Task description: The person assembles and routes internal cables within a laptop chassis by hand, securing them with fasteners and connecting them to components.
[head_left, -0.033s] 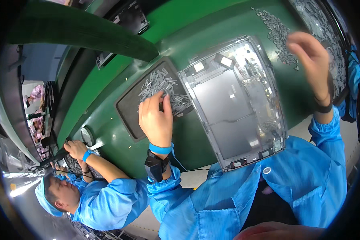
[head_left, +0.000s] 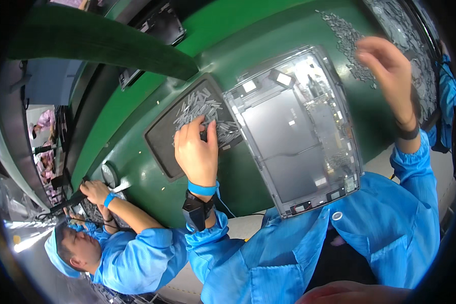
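Observation:
My left hand (head_left: 195, 152), a blue band and a dark device at its wrist, curls over a dark tray (head_left: 159, 149) holding a heap of small grey strips (head_left: 200, 107). Its fingers are bent toward the thumb; whatever lies between them is hidden. My right hand (head_left: 388, 66) is raised near a pile of small dark grey pieces (head_left: 339, 38), thumb and fingertips drawn together. Anything in that pinch is too small to make out. Between my hands lies an opened tablet-like housing (head_left: 289, 142), with a large grey panel and a circuit board inside.
A green work surface (head_left: 131, 167) carries everything. Beyond the right hand lies a clear bag-like heap of grey pieces (head_left: 423, 76). A dark green post (head_left: 111, 43) crosses the upper left. A co-worker in blue (head_left: 142, 258) works at left beside a round dish (head_left: 109, 175).
My right hand has shifted slightly left and up, toward the dark grey pile. My left hand stays almost where it was over the tray.

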Tool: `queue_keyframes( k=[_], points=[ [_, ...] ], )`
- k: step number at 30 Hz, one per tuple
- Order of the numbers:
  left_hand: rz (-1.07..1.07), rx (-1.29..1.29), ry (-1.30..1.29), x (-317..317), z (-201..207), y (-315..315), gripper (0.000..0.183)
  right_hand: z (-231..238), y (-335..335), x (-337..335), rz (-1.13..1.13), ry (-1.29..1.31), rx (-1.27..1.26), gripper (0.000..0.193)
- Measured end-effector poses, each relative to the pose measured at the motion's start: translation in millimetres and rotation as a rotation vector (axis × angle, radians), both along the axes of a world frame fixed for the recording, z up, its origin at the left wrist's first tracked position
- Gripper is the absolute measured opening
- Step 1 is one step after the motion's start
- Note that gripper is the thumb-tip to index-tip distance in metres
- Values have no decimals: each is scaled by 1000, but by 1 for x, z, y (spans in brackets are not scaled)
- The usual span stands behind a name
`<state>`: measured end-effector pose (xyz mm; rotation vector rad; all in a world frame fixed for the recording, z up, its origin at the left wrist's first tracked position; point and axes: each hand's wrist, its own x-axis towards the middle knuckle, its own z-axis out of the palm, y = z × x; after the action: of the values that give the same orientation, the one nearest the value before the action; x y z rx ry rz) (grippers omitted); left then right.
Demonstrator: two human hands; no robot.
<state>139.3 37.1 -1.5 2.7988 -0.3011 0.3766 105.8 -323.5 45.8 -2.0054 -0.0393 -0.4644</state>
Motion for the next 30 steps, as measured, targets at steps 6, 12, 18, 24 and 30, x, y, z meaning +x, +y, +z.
queue_keyframes(
  k=[6,12,18,24,30],
  points=[
    [-22,30,-35,0,3,2,8,9,7,39,205,-13,-234,9],
    [9,25,47,6,11,-3,8,11,15,59,388,-3,-463,8],
    [37,-42,97,5,7,-1,8,7,28,65,410,22,-489,9],
    [17,-306,-1,-4,11,-1,8,10,49,49,287,71,-493,7],
    [-287,-719,64,-34,15,-30,12,-4,46,38,206,76,-291,12]
  ],
)
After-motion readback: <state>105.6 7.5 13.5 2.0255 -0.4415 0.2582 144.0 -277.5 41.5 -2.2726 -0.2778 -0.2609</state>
